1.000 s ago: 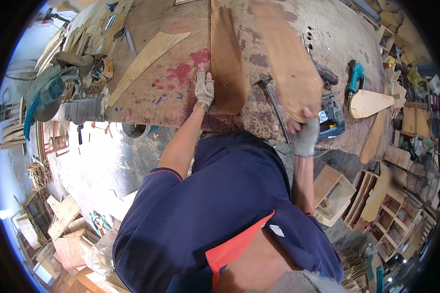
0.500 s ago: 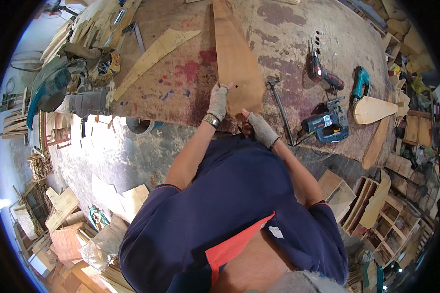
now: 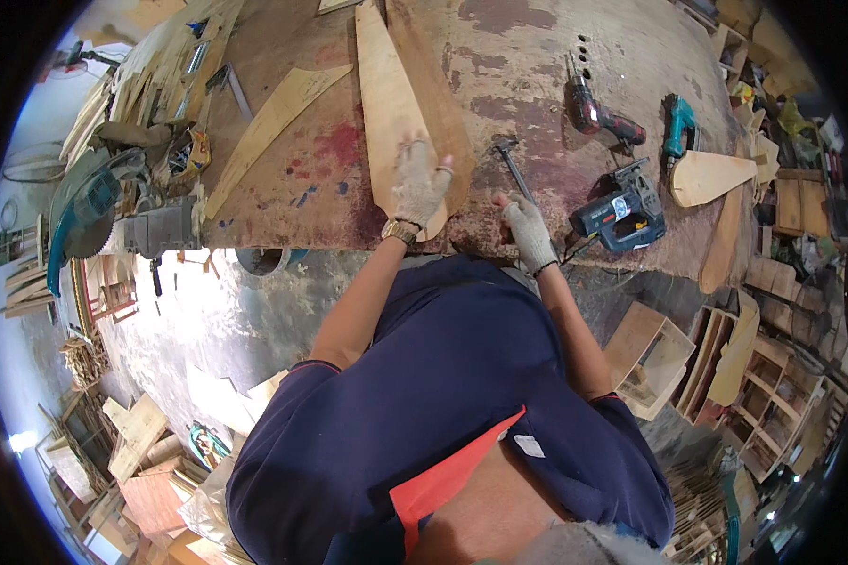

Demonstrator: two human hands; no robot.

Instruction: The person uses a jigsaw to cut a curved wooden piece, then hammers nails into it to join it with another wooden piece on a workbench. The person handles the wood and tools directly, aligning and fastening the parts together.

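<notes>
Shirt: dark navy blue short-sleeved top, loose over the shoulders and back, sleeves ending above the elbows.
Shirt panel: an orange-red wedge-shaped panel at the lower middle, with a small white rectangular label sewn beside it.
Left hand (image 3: 420, 184): light grey knitted work glove, worn and smudged, with the fingertips cut off.
Left wrist: a gold-coloured metal wristwatch (image 3: 402, 231) just below the glove cuff.
Right hand (image 3: 530, 233): matching light grey knitted work glove with a ribbed cuff.
Forearms: bare between sleeves and gloves.
</notes>
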